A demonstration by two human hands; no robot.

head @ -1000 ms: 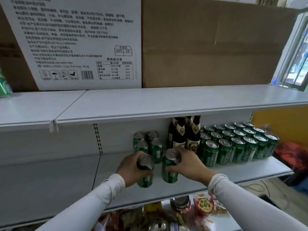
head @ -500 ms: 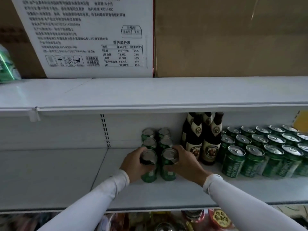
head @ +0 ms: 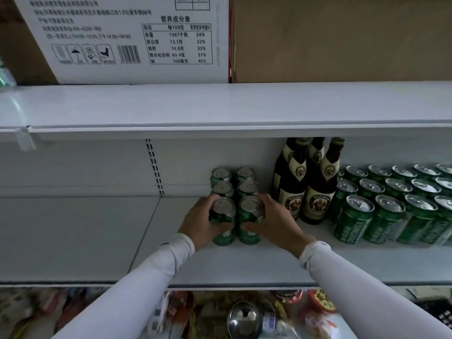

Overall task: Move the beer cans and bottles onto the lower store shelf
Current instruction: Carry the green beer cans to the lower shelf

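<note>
Beer cans: two green ones, one per hand, standing on the lower shelf (head: 244,263) directly in front of the four-can stack (head: 233,182), making its third row. Left hand (head: 200,223) has its grip clamped round the left can (head: 223,222); right hand (head: 274,222) is clamped round the right can (head: 250,220). Both cans upright, bases look down on the shelf (can't confirm full contact, fingers hide part of them). The pair sits touching or nearly so.

Landmark = brown beer bottles (head: 308,184). The held pair is just left of them, right hand close to the nearest bottle. Right of the bottles: a big block of green Tsingtao cans (head: 391,204), several rows deep, already shelved. Far left of the bottles the shelf is bare.

Progress, my read: most stock placed, this pair at the set-down stage, release not yet done. Below the shelf edge, blurred goods incl. a silver can top (head: 244,319), so more may be left to move; can't tell how many.
</note>
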